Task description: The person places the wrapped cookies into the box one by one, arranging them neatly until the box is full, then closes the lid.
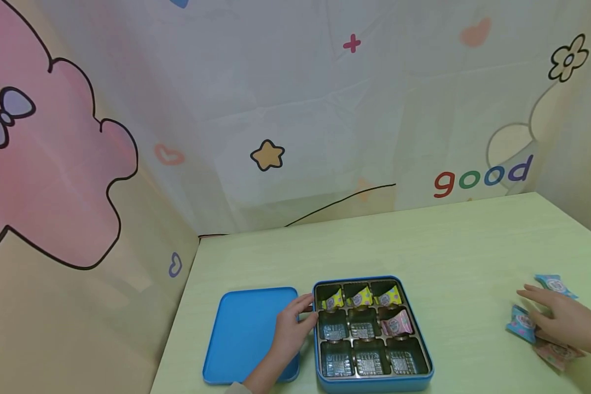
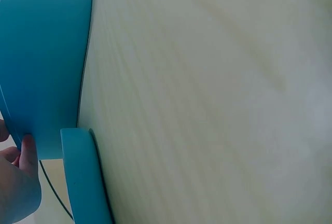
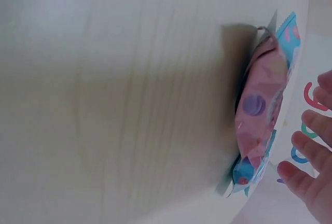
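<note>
right grip (image 1: 566,320) spread, holding nothing | left grip (image 1: 294,323) relaxed against box (image 1: 376,386) | my worry: one grab catches blue packet (image 1: 521,324) plus pink packet (image 1: 551,354), bunched together

The word "good" (image 1: 486,176) is on the wall cloth (image 1: 305,71), in red, green, blue and purple. A red plus sign (image 1: 352,43) is there too. The candy wrappers (image 1: 522,324) may have words, but they're too small to read.
</note>
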`<state>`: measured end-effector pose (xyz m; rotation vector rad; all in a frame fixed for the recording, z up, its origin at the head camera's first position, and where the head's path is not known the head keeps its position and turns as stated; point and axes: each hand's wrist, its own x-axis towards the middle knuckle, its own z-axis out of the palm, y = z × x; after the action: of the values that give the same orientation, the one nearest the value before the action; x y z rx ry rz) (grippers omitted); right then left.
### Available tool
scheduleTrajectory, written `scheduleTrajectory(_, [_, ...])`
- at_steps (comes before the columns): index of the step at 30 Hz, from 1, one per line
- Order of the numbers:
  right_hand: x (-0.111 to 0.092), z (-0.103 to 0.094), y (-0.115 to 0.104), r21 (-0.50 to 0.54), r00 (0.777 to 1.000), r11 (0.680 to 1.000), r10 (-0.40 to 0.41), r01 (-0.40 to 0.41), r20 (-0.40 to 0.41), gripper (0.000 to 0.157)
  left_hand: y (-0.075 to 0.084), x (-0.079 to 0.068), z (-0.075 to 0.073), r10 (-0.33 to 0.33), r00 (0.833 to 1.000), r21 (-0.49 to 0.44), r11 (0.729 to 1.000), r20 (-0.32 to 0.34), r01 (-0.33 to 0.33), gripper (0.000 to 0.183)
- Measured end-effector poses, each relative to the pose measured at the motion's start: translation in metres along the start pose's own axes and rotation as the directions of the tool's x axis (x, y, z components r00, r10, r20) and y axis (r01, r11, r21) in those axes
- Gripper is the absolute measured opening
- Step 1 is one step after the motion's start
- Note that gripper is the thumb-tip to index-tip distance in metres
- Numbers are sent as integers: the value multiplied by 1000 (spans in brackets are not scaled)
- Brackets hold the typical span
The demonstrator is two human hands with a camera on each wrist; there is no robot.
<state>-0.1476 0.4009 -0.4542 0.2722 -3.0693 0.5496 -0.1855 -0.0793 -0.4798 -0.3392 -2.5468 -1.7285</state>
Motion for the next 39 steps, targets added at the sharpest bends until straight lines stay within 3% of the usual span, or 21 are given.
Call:
scheduleTrajectory(6, [-1,-3,9,36,996,999,22,-26,85,44,-1,0,0,11,1000,6,1000,-1,-11,37])
scheduleTrajectory(11, [1,-3,17,-40,997,999,5,-2,76,38,-3,1,0,0,1000,8,1000,1,0,37])
scheduleTrajectory(18, [-1,2,28,-19,994,1000,10,-8,108,46,-4,1,0,-1,1000,-2,1000,4,1,37])
scheduleTrajectory(22, [-1,3,30,-63,994,998,3,5,113,45,-2,1,0,-12,1000,-8,1000,6,12,37])
scheduleTrajectory(28, [0,4,33,-146,991,989,18,1,132,45,18,-5,-4,-25,1000,-23,999,14,26,36])
scheduleTrajectory(32, [1,4,35,-136,986,991,26,-3,164,47,33,-10,-8,-29,999,-11,1000,20,29,35])
scheduleTrajectory(39, [0,9,40,-144,987,989,6,17,158,41,38,-12,-9,-27,999,-11,1000,18,27,36])
